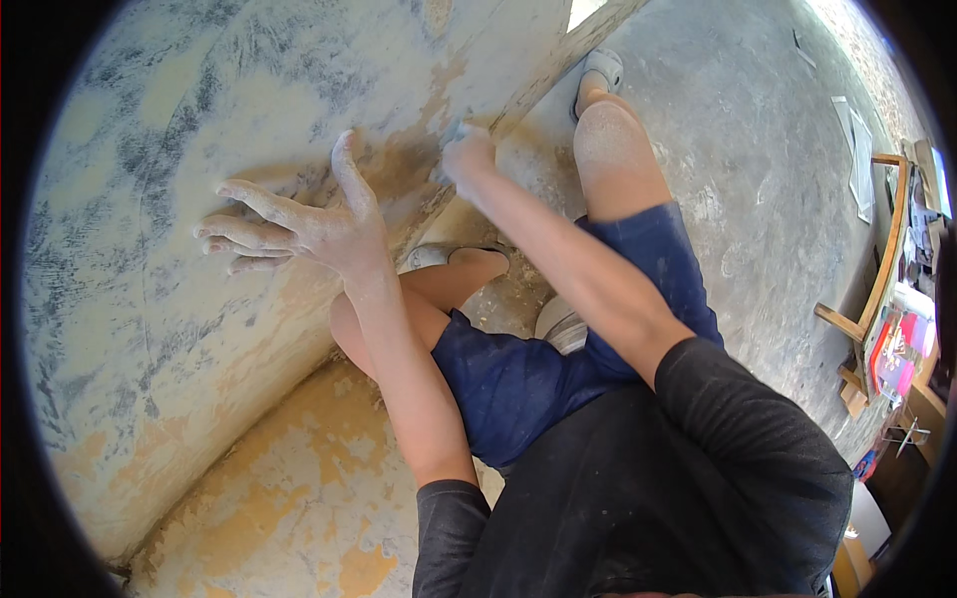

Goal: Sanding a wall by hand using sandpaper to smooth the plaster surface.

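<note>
A wall (247, 112) with patchy pale, dark and tan-brown areas fills the upper left. Against it or just off it, my left hand (299, 232) is spread, its fingers apart, coated in pale dust and holding nothing. Near the wall's lower edge, by a brown patch, my right hand (469, 155) is closed around something small and bluish-grey (453, 133). That object is blurred and mostly hidden by the fingers, so its kind cannot be told. Pale dust also covers my right knee.
Grey concrete floor (755, 247) stretches to the right, and a patchy yellow-tan surface (299, 478) lies at lower left. A wooden frame (886, 254), flat pale pieces (860, 161) and a cluttered pile (897, 351) stand at far right. My feet wear grey clogs near the wall.
</note>
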Motion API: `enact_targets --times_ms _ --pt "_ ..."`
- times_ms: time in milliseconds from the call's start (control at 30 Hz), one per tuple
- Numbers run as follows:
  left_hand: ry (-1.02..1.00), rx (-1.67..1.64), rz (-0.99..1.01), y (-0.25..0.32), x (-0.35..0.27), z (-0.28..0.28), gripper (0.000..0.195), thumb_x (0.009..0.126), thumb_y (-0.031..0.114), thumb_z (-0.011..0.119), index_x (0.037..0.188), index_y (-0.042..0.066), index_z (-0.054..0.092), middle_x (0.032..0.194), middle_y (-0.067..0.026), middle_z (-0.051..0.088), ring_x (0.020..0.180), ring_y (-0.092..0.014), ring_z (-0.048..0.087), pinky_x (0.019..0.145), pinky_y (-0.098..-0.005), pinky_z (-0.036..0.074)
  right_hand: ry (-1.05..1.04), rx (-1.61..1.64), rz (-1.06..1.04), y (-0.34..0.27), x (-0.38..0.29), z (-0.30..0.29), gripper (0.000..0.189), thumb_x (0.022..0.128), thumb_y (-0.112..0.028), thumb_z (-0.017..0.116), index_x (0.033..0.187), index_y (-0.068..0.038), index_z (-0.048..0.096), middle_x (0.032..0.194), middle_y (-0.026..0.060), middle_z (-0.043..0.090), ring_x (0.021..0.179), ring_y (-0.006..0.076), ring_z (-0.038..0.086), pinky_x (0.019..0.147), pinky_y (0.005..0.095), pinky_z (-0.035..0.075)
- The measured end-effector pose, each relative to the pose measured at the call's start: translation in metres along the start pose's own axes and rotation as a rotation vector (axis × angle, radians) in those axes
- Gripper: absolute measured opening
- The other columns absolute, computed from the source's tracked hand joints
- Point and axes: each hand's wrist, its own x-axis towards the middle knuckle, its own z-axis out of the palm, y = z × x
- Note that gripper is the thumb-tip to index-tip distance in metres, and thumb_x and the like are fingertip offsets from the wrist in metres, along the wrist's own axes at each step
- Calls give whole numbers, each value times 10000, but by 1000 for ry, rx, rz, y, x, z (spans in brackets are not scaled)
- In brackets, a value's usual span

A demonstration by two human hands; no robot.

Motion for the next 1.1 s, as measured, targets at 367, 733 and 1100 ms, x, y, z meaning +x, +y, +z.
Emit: enact_targets --times_ms 367,733,1100 --pt "25 -49 1 8 3 4 1117 806 693 711 1571 1 283 1633 -323 71 1539 -429 -84 1164 -625 -132 161 -59 -102 10 23 6 162 793 59 510 849 27 659 771 156 648 687 231 572 608 389 464" --pt "10 -68 -18 7 3 3 1105 805 688 717 1567 6 299 1622 -349 68 1537 -439 -81 1152 -649 -123 25 178 279 17 44 -3 159 856 42 513 831 -3 663 730 45 586 676 132 494 568 359 417" --pt "17 -59 -9 -1 0 1 1102 806 676 722 1578 23 282 1624 -343 63 1529 -461 -82 1156 -644 -128 16 -10 -27 -4 -5 1 100 871 15 570 862 3 669 726 44 595 661 154 513 573 364 423"
